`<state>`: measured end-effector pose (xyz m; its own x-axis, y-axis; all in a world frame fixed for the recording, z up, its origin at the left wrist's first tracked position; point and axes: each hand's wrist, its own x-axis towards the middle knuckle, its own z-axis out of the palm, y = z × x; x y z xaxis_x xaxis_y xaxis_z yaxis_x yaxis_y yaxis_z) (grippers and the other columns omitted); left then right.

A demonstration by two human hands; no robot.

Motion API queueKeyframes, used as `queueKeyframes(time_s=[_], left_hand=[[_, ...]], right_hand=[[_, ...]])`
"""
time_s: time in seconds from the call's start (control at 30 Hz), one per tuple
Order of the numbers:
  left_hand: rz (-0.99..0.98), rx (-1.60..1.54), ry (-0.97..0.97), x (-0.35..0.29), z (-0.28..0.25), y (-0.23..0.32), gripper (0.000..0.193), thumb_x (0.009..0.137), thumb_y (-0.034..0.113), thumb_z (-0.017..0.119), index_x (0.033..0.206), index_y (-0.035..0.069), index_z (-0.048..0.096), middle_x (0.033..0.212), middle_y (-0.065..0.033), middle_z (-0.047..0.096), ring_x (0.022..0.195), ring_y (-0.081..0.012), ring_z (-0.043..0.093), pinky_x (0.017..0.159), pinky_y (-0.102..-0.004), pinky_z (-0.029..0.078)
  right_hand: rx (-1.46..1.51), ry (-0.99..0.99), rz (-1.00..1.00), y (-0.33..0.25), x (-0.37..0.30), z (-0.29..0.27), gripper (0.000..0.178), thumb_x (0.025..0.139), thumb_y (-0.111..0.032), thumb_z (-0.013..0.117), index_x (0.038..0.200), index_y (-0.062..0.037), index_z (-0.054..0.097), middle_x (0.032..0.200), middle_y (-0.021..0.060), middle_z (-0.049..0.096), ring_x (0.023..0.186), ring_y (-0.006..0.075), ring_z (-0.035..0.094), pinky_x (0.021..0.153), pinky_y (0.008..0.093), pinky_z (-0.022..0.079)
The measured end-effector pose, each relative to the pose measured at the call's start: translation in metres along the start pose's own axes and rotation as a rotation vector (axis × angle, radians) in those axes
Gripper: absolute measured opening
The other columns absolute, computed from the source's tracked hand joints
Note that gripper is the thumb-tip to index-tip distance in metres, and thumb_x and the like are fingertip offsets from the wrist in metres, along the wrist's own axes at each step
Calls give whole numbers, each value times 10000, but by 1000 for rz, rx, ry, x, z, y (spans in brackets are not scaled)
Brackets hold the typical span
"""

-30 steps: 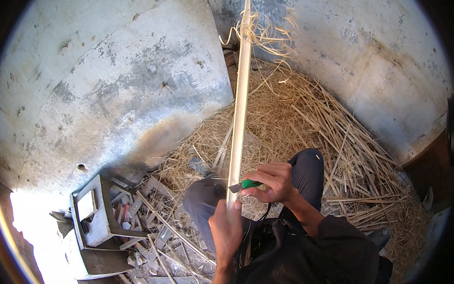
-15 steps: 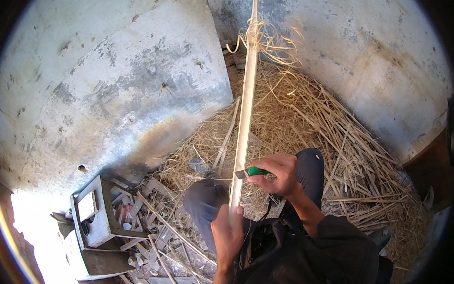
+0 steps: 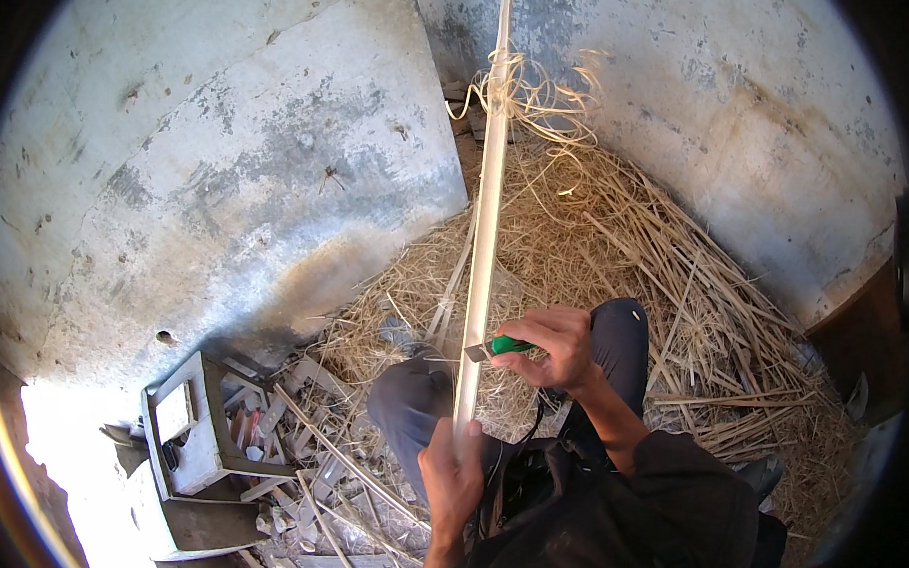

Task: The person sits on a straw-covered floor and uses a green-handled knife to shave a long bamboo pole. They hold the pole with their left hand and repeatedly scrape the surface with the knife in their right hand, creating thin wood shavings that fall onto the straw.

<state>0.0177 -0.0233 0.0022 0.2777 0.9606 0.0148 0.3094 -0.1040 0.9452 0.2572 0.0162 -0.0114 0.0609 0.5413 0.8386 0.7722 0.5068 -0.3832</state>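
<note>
A long pale strip (image 3: pixel 484 213), of bamboo or wood by its look, runs from my lap up past the top of the view. My left hand (image 3: pixel 451 476) is wrapped round its near end. In my right hand (image 3: pixel 559 348) is a knife (image 3: pixel 512 344) with a green handle, gripped between thumb and fingers. Its short flat blade lies across the strip, touching it a little above my left hand. Thin curled shavings (image 3: pixel 543 101) cling to the strip's far part. What the far end rests on is out of view.
A heap of straw-like shavings and split strips (image 3: pixel 675 276) covers the floor ahead and right. At left stands a worn wooden frame (image 3: pixel 204 433) beside scattered offcuts (image 3: pixel 321 479). Stained pale walls (image 3: pixel 299 139) close in the far side. My bent knees (image 3: pixel 409 401) flank the strip.
The strip has shifted slightly left and toward me, its curled shavings moving with it. My left hand has dropped a little lower. My right hand and knife stay nearly in place.
</note>
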Motion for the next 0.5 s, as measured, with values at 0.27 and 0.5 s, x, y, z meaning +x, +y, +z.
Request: queueKeyframes(time_s=[0.27, 0.5], left_hand=[[-11, -10, -6, -7, -4, 6, 360, 1114, 254, 636, 869, -1, 569, 690, 13, 475, 707, -68, 402, 577, -313, 352], [-47, 45, -46, -21, -8, -7, 292, 1086, 233, 694, 949, -17, 628, 636, -117, 503, 664, -100, 440, 571, -367, 432]], right_hand=[[-19, 3, -9, 0, 6, -4, 317, 856, -404, 915, 935, -114, 814, 711, 7, 722, 565, 191, 678, 507, 335, 488], [-50, 167, 151, 27, -2, -3, 304, 917, -357, 886, 1018, -75, 837, 779, 56, 776, 637, 213, 741, 569, 350, 538]])
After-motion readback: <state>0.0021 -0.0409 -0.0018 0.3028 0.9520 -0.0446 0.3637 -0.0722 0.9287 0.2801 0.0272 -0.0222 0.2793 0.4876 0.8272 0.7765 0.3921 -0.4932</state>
